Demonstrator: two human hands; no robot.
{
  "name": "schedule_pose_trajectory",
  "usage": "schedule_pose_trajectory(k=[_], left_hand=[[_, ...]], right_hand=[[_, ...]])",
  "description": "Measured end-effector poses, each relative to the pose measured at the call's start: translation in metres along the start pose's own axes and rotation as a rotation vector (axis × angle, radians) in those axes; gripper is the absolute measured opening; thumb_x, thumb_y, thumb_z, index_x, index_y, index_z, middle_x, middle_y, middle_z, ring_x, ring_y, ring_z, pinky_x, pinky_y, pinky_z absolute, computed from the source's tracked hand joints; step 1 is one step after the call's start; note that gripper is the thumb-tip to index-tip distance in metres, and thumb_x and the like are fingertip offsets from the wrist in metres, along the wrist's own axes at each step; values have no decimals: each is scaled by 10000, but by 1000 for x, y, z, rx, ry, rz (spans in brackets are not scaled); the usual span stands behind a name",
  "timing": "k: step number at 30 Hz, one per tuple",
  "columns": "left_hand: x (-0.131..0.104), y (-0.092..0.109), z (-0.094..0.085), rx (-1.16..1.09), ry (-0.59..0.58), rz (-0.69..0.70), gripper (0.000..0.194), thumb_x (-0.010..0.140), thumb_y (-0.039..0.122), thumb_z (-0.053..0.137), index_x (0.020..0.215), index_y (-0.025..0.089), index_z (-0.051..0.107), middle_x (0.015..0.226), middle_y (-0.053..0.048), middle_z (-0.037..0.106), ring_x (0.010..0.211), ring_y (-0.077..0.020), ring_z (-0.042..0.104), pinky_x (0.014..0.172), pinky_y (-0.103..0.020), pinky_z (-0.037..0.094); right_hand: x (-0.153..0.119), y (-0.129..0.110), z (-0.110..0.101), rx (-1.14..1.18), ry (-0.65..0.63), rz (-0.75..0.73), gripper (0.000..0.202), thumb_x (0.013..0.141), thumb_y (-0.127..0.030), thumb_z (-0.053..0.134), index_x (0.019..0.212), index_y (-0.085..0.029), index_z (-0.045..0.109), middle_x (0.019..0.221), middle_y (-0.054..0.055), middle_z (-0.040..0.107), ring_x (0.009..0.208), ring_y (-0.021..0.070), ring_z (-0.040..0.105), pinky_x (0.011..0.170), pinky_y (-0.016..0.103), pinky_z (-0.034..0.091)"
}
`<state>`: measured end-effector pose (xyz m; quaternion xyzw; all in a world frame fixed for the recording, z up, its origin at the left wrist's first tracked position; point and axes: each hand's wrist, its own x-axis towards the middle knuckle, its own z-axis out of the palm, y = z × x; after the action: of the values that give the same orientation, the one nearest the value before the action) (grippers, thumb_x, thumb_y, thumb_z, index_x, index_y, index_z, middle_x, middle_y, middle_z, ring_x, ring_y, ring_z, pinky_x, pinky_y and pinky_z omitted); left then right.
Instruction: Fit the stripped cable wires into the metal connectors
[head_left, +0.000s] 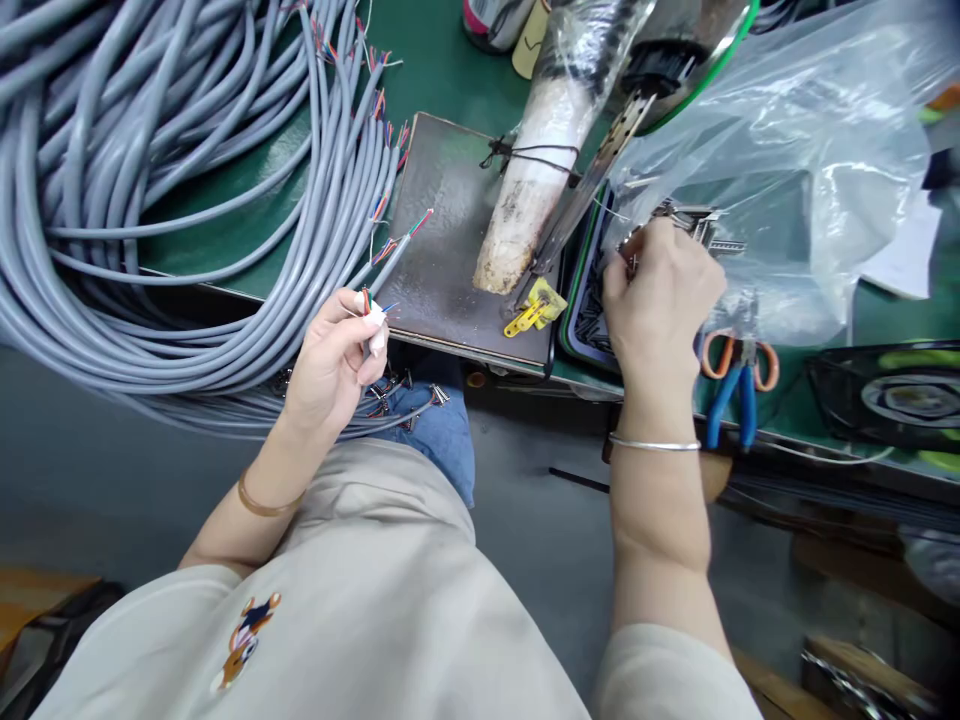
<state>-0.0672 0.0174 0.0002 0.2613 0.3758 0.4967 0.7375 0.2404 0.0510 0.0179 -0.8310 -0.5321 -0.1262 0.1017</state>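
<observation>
My left hand (334,350) pinches the end of a grey cable, whose stripped red, green and blue wires poke out between the fingers; white wraps cover the thumb and finger tips. My right hand (660,290) reaches into a dark tray (576,345) at the table edge, over small metal parts (705,225). Its fingertips are bent down and mostly hidden, so what they hold, if anything, is unclear. Beside my left hand lies a thick bundle of grey cables (300,250) with coloured wire ends. Several finished-looking cable ends with metal terminals (439,396) rest on my lap.
A dark board (442,190) lies on the green table (420,50). Above it hangs a soldering iron-like tool (570,215) by a white-wrapped tube (525,190) and a yellow clip (536,310). Pliers (735,395), scissors (765,365), a plastic bag (787,150) and a fan (900,395) are rightward.
</observation>
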Motion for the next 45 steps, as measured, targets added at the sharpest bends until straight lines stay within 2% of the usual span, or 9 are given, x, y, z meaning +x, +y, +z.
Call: schedule_pose_trajectory(k=[3,9,13,17,23,27,34,40,45], left_hand=[[-2,2,0,-9,-40,-21,258,641,188,729,751,217,497,515,96,535,342,-33,340,350,-156,239],[-4,7,-1,11,-63,-37,277,647,202,763,744,212,503,532,88,502,353,-32,331,352,-165,232],[-4,6,1,21,-54,-39,269,637,203,760,743,213,513,528,90,515,360,-30,328,350,-154,237],[-1,4,10,17,-81,-31,253,641,185,762,751,210,536,546,86,546,377,-29,353,353,-141,245],[5,-8,37,97,-173,-26,306,659,218,842,756,198,553,575,72,545,400,-21,371,357,-139,223],[6,-28,49,128,-217,-24,307,689,227,853,744,179,555,563,74,544,413,-8,361,381,-140,255],[5,-45,53,175,-197,20,274,745,239,846,762,158,585,598,74,566,440,2,354,425,-141,308],[5,-46,53,218,-163,44,254,735,228,848,799,155,613,627,47,612,423,-13,402,392,-146,305],[7,-47,52,240,-161,38,253,747,239,829,774,165,589,550,89,505,386,-14,378,369,-136,300]], right_hand=[[7,-7,-4,-97,-143,-45,428,888,-366,406,595,-85,538,1006,153,764,1086,232,737,698,408,342],[14,-1,-9,-164,-141,-34,623,879,-375,171,374,-54,345,1026,190,749,1049,238,728,660,486,317],[4,19,-23,-98,51,-40,510,912,-377,437,634,-4,647,895,135,769,986,227,750,657,413,361],[-33,31,-51,345,256,-94,126,813,-209,675,777,-92,706,854,79,761,964,207,749,717,360,481],[-99,6,-80,1190,81,-93,202,751,-82,771,722,-202,610,901,60,699,744,158,722,692,356,668],[-124,-12,-66,1279,-19,-40,236,807,-79,774,731,-198,584,893,35,718,723,144,730,662,296,681],[-135,-29,-15,954,351,-256,152,912,-112,725,1016,-223,710,1089,47,788,985,191,782,841,346,670],[-139,-33,-4,1067,128,-178,49,960,-170,672,949,-218,672,1119,57,789,1035,197,777,904,372,649],[-138,-31,-2,1097,118,-179,66,922,-175,721,917,-223,675,1111,56,786,1045,191,767,884,352,641]])
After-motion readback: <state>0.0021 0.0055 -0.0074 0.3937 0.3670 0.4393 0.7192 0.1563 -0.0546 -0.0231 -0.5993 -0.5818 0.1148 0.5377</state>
